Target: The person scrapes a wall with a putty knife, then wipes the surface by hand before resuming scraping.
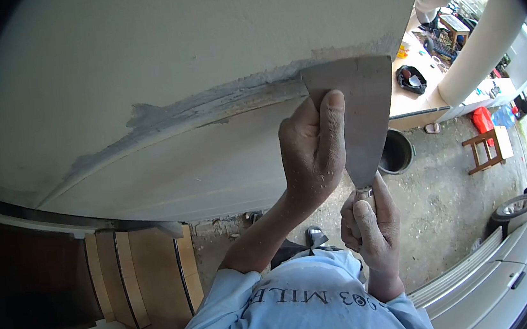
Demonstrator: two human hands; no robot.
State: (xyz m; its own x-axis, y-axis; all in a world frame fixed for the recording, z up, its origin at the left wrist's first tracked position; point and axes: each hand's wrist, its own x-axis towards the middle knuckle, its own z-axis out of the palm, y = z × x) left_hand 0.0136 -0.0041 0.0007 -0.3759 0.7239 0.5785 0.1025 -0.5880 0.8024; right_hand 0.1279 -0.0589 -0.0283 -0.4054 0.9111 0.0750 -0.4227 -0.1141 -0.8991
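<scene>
Right hand: my right hand (373, 227) is closed around the handle of a wide, flared, grey metal putty knife (364, 115), just below its collar.
Left hand: my left hand (314, 146) is clamped on the left edge of the same blade, thumb laid along its face.
Putty knife: held up in front of me, handle toward my chest, broad edge at the off-white painted surface (198, 30); whether it touches, I cannot tell.
Filler: one long, curved, rough-edged grey filler band (187, 111) on that surface, running leftward from the blade.
Bucket: one round black bucket (397, 152) on the speckled grey concrete floor (436, 191), right of the blade; interior dark, contents I cannot make out.
Black bag: one open black plastic bag (411, 79) on the pale raised ledge (427, 99); small reddish and whitish items inside, too small to identify.
Red bag: one bright red plastic bag (482, 119), beside the wooden stool (492, 149); contents hidden.
Blue container: one translucent blue plastic container (503, 117), right of the red bag; contents unclear.
Vehicle: one silver vehicle (500, 281), lower right.
</scene>
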